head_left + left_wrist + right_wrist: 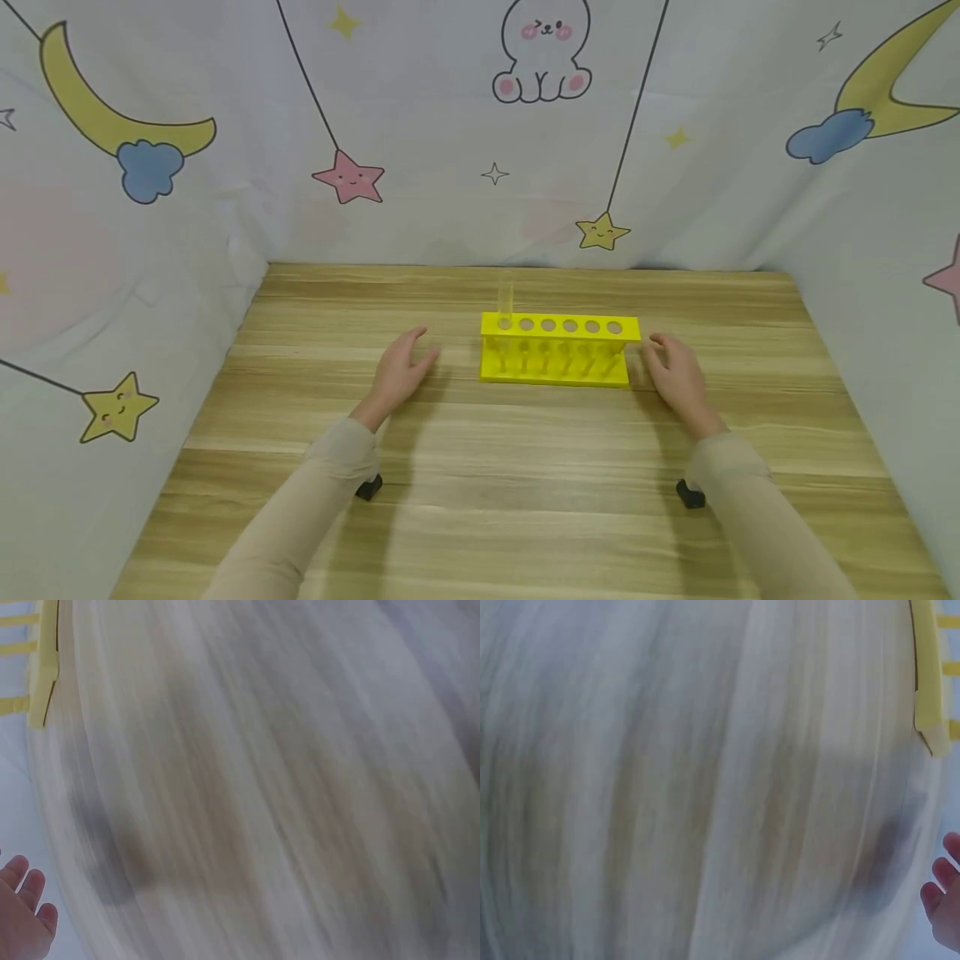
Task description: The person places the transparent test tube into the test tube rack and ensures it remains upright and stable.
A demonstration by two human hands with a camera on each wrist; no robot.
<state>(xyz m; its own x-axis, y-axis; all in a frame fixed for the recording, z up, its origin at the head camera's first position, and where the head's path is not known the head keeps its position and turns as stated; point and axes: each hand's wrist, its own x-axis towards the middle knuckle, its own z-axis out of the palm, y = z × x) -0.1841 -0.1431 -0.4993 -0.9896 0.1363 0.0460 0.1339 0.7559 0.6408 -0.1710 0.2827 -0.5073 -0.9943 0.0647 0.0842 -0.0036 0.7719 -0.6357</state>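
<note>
A yellow test tube rack point(558, 327) with a row of several holes stands on the wooden table. One clear test tube point(506, 296) is upright in its leftmost hole. To the left of the rack is my left hand point(399, 367), fingers relaxed, apart from it and holding nothing. My right hand point(675, 375) is close to the rack's right end, thumb and fingers spread loosely, also without anything in it. Both wrist views catch only part of each hand, with a corner of the rack point(46, 667) at the edge.
The wood-grain table point(525, 500) reaches back to a white cloth point(442, 225) printed with stars, moons and a bear. Similar cloth hangs along the left and right sides. A small dark device point(369, 487) sits under the left wrist, another point(690, 494) under the right.
</note>
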